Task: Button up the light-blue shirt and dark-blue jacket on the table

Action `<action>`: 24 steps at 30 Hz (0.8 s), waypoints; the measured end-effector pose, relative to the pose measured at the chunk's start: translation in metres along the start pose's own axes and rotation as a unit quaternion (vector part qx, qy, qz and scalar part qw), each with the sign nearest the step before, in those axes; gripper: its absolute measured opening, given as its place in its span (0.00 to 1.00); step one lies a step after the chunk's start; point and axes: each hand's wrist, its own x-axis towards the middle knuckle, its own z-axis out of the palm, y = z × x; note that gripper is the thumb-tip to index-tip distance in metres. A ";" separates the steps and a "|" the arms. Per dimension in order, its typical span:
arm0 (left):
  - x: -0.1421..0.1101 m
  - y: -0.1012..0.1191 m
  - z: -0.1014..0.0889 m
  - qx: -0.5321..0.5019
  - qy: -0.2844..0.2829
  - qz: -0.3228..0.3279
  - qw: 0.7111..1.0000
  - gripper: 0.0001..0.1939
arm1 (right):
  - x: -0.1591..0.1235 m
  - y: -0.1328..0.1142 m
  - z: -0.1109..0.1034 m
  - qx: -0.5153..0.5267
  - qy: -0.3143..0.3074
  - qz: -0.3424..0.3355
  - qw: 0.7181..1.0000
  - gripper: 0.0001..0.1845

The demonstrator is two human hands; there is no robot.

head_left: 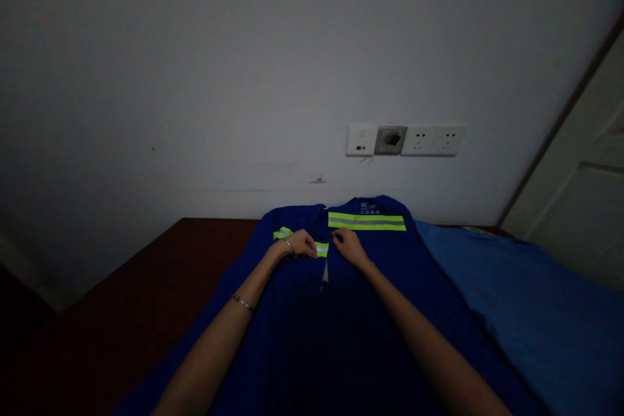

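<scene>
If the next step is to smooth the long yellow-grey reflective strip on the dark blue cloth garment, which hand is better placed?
Probably the right hand: it is just below one end of the long yellow-grey strip. The left hand is farther away, over a shorter yellow reflective strip.

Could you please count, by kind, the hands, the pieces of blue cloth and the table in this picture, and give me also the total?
Left hand and right hand: 2
Dark blue garment: 1
Lighter blue cloth: 1
Table: 1
Total: 5
</scene>
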 end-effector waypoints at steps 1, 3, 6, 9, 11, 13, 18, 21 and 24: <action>-0.002 0.002 0.003 -0.002 -0.011 0.000 1.000 0.12 | 0.000 0.001 0.001 0.001 0.000 -0.001 1.000 0.15; -0.005 0.006 0.009 -0.008 -0.025 -0.001 1.000 0.13 | 0.000 0.002 0.002 0.004 0.000 0.003 1.000 0.15; -0.006 0.008 0.014 -0.014 -0.026 0.005 1.000 0.11 | 0.001 0.004 0.003 0.015 0.002 0.007 1.000 0.15; -0.004 0.007 0.016 -0.040 -0.022 -0.004 0.999 0.13 | 0.001 0.005 0.004 0.020 0.007 0.001 1.000 0.15; -0.003 0.006 0.017 -0.053 -0.021 -0.008 0.998 0.15 | 0.001 0.004 0.003 0.022 0.011 -0.002 1.000 0.14; -0.001 0.005 0.018 -0.053 -0.017 -0.004 0.998 0.15 | 0.001 0.003 0.003 0.021 0.011 0.004 1.000 0.15; 0.000 0.003 0.021 -0.040 0.016 -0.007 0.999 0.13 | 0.002 -0.005 0.002 0.003 0.000 0.046 0.999 0.15; -0.002 0.001 0.017 -0.057 0.006 0.001 0.998 0.14 | 0.002 -0.014 0.001 -0.013 0.002 0.059 0.998 0.14; -0.007 0.002 0.005 -0.089 -0.009 0.014 0.996 0.15 | 0.001 -0.025 -0.002 -0.058 -0.003 0.065 0.996 0.16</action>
